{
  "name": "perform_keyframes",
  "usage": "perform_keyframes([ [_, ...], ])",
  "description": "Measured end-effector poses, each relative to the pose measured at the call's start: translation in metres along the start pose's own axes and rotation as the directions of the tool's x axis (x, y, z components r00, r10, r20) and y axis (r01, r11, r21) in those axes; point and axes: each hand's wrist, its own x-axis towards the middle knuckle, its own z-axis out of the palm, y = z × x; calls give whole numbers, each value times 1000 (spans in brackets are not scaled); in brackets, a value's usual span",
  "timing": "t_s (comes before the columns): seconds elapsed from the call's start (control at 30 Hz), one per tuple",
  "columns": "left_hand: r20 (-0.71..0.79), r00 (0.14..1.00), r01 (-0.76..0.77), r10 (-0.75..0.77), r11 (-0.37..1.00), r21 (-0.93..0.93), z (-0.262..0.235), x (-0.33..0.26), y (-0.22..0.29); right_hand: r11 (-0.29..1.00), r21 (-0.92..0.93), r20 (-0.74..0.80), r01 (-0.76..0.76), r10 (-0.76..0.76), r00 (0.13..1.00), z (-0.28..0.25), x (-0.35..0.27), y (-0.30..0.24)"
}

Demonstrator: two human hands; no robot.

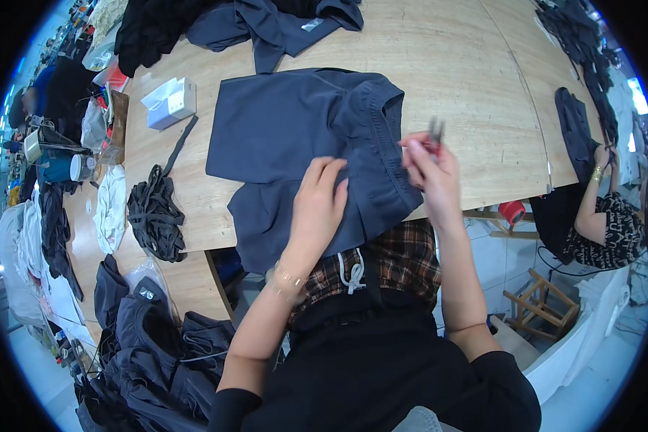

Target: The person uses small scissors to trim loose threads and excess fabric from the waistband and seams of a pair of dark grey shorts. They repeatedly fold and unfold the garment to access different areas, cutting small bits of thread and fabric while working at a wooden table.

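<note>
A pair of dark blue-grey shorts (288, 129) lies spread on the wooden table in front of me, its gathered elastic waistband (383, 137) toward the right. My left hand (318, 196) rests on the lower part of the shorts, fingers stretched out and slightly bent, holding nothing. To the right of the waistband, my right hand (433, 169) is raised and closed around small thread snips (436, 131) with a red part in the palm. Their dark tips point away from me and are blurred by motion. Part of the shorts hangs over the table's near edge.
A tissue box (171, 104) and a heap of dark cords (155, 216) are on the table (439, 50) to the left. More dark garments (288, 29) lie at the far side and in a pile (151, 353) at lower left. Another person (601, 216) works at right, near a wooden stool (543, 306).
</note>
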Motion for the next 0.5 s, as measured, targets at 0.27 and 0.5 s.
perform_keyframes([
  [0.27,-11,996,-86,91,965,248,47,5,-41,994,39,19,-102,102,995,-12,18,88],
  [0.5,12,993,-115,117,943,311,51,9,-45,991,26,30,-134,133,991,-12,20,87],
])
